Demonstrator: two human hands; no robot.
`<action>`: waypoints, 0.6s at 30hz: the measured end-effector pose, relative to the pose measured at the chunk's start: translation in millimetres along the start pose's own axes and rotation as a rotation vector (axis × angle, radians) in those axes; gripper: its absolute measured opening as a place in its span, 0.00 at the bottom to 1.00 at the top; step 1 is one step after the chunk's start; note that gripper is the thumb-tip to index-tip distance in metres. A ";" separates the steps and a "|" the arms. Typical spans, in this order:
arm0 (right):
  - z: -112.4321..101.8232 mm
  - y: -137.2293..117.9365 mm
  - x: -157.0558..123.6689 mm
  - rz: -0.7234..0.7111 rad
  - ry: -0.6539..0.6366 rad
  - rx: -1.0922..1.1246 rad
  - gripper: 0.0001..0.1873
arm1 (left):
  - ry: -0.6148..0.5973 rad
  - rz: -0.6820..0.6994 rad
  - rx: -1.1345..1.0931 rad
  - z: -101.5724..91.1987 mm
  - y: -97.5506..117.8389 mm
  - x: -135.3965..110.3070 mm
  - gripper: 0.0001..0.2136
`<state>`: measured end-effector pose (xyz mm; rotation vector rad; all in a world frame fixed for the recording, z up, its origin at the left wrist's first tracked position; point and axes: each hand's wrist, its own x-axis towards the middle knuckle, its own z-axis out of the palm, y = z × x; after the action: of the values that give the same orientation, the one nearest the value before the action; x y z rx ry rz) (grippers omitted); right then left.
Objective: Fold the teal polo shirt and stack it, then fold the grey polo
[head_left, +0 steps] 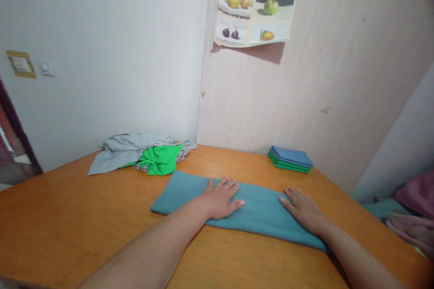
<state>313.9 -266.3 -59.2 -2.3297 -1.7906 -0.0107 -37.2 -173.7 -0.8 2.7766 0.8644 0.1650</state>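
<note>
Teal folded fabric strip (259,198) lies flat at lower centre of frame on orange wooden bench (84,216). Left hand (220,201): palm down near its middle, grip spread wide, nothing grasped. Right hand (303,212): flat over its right end, fingers extended, nothing grasped. Judgement: smooth lightly outward, keeping edges aligned. Room: bare wood at lower left; crumpled grey-and-green cloth heap (161,159) sits just beyond upper-left corner of strip; bench edge slants down right of frame, past blue-and-green folded cloth stack (290,159).
</note>
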 end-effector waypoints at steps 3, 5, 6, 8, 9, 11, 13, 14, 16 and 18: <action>-2.1 -1.3 -0.4 0.000 -0.005 -0.009 0.46 | 0.004 -0.010 -0.011 3.9 -4.5 -0.9 0.37; -3.7 -2.4 -1.2 0.000 -0.008 -0.019 0.46 | 0.012 -0.012 -0.010 4.7 -5.3 -0.8 0.37; -4.7 -2.9 -1.8 0.000 -0.013 -0.024 0.46 | 0.016 -0.013 -0.009 4.8 -5.2 -0.6 0.37; -7.7 -4.6 -3.2 0.003 -0.024 -0.029 0.47 | 0.018 -0.013 -0.008 5.0 -4.6 -0.1 0.37; -9.9 -6.3 -3.8 0.008 -0.028 -0.029 0.47 | 0.015 -0.011 -0.008 5.1 -4.4 0.3 0.37; -16.1 -13.6 -4.3 0.017 -0.019 -0.025 0.46 | 0.011 -0.008 -0.010 5.7 -4.4 1.1 0.37; -23.9 -28.8 -4.1 -0.006 0.018 -0.002 0.44 | 0.014 -0.008 -0.012 6.6 -4.8 2.1 0.38; -27.9 -40.0 -3.9 -0.036 0.040 0.020 0.43 | 0.019 -0.010 -0.012 7.1 -4.9 2.5 0.38; -34.3 -68.2 -4.2 -0.123 0.070 0.099 0.42 | 0.032 -0.014 -0.012 7.7 -5.1 3.1 0.38; -36.0 -99.7 -6.3 -0.217 0.061 0.162 0.43 | 0.042 -0.015 -0.012 7.7 -4.9 3.2 0.38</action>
<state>221.1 -253.9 -9.2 -1.9967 -1.9275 0.0291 -35.9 -169.4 -9.4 2.7636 0.8915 0.2256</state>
